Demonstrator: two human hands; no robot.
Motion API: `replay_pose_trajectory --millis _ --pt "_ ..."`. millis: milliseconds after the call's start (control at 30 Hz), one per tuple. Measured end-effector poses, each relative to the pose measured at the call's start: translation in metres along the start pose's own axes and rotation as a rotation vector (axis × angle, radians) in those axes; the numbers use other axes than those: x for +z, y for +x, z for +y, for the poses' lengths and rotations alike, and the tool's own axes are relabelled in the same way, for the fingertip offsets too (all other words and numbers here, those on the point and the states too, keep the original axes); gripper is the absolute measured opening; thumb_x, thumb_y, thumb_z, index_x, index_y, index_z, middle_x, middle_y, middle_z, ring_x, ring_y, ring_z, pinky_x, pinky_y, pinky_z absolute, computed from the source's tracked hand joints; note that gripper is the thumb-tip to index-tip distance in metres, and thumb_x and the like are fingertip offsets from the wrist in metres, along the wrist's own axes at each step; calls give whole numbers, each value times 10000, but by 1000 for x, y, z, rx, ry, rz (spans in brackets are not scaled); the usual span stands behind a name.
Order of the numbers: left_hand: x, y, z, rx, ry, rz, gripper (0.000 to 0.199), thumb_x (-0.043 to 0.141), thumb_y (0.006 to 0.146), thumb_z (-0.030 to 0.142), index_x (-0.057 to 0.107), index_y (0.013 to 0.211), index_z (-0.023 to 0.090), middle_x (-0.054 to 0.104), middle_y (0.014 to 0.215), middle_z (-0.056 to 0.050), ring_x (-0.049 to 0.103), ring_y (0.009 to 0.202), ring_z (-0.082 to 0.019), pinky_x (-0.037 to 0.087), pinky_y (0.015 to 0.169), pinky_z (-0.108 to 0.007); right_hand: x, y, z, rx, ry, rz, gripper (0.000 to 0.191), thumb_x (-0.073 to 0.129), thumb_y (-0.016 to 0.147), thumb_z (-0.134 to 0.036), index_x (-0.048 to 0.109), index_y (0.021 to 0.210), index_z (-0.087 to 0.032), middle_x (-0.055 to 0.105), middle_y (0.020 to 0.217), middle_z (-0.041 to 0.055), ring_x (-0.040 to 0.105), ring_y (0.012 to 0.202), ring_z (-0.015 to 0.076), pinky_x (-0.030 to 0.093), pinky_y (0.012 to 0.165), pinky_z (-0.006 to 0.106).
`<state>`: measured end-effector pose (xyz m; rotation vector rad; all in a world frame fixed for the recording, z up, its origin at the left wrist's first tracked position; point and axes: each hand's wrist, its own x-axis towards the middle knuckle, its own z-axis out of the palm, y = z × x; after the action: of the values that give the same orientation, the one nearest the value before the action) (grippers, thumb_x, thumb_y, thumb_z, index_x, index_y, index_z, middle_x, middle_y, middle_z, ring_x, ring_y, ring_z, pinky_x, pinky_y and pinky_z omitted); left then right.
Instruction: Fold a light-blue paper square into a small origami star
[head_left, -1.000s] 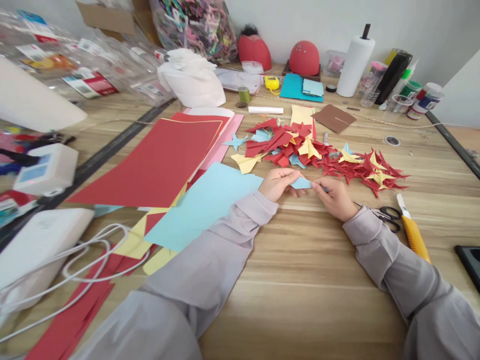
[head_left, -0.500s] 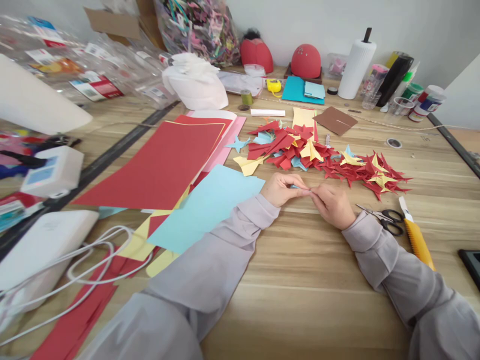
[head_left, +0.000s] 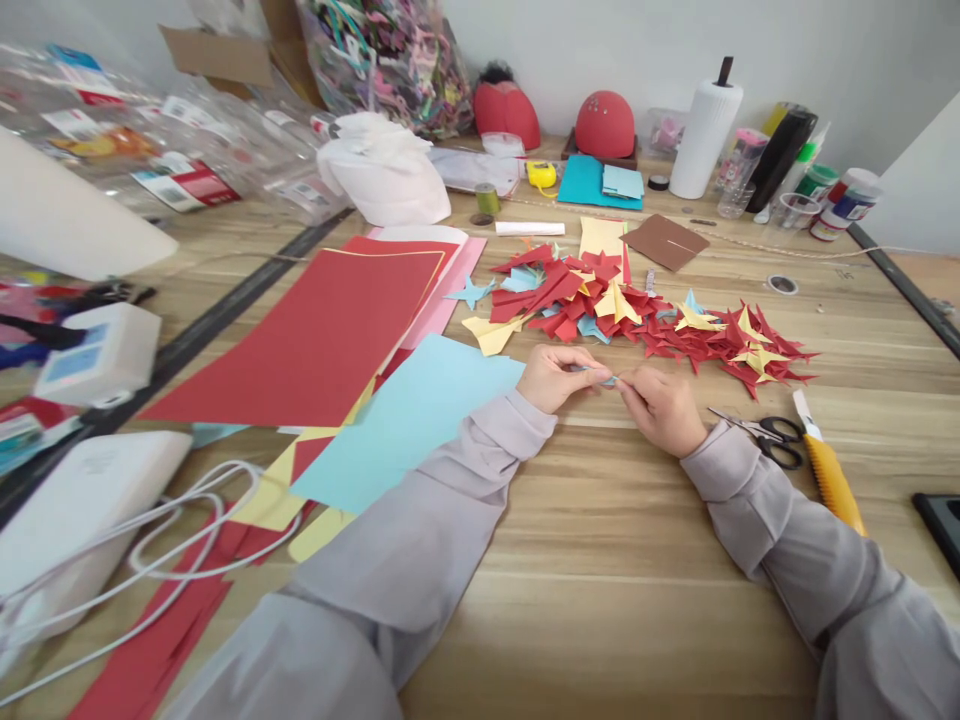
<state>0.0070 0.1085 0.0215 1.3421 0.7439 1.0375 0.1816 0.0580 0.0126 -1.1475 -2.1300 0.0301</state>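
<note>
A small piece of blue paper (head_left: 612, 380) is pinched between my two hands above the table, mostly covered by fingers. My left hand (head_left: 559, 377) is closed on its left end, thumb along the front. The fingertips of my right hand (head_left: 660, 405) grip its right end. Behind the hands lies a heap of folded paper pieces (head_left: 551, 290), red, yellow and blue, several shaped like four-pointed stars. A light blue sheet (head_left: 420, 410) rests beside my left wrist. Black-handled scissors (head_left: 772, 437) and a yellow utility knife (head_left: 829, 475) lie right of my right wrist.
Large red sheets (head_left: 315, 330) and red strips (head_left: 161, 630) spread at the left, near a white cable (head_left: 180, 520). A brown paper square (head_left: 666, 243), yellow tape measure (head_left: 541, 175) and white bottle (head_left: 705, 138) sit farther back. A dark device (head_left: 937, 530) lies at the right edge.
Both hands keep their pinch on the blue paper; the fingers have shifted slightly and a bit of blue now shows between the fingertips. The view has moved a little.
</note>
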Motion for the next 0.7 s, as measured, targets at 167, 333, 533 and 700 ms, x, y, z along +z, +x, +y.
replay_pose_trajectory --millis 167,333,533,700 --pt "-2 0 -1 -58 -34 5 305 801 583 421 706 633 135 650 648 -26 598 547 -126 513 486 -247 -1 1 0 28 46 6 275 393 954 -305 607 816 -202 634 728 61 561 652 164 387 605 280" --pt "-5 3 -3 -134 -66 -2 397 735 641 522 700 660 128 661 649 -42 617 574 -149 509 482 -251 0 2 1 71 106 8 277 399 952 -327 615 827 -208 624 704 54 566 647 165 394 602 280" --pt "-2 2 -2 -120 -133 71 465 765 587 559 694 729 122 694 682 -62 655 629 -174 542 547 -281 -3 4 4 99 185 76 246 433 939 -319 615 822 -203 630 697 46 564 634 155 418 599 271" --pt "0 -2 1 -78 8 -4 363 750 655 468 712 729 114 695 689 -72 646 621 -167 526 557 -269 -4 5 4 117 226 43 260 430 940 -333 628 828 -206 637 710 42 563 638 153 435 622 274"
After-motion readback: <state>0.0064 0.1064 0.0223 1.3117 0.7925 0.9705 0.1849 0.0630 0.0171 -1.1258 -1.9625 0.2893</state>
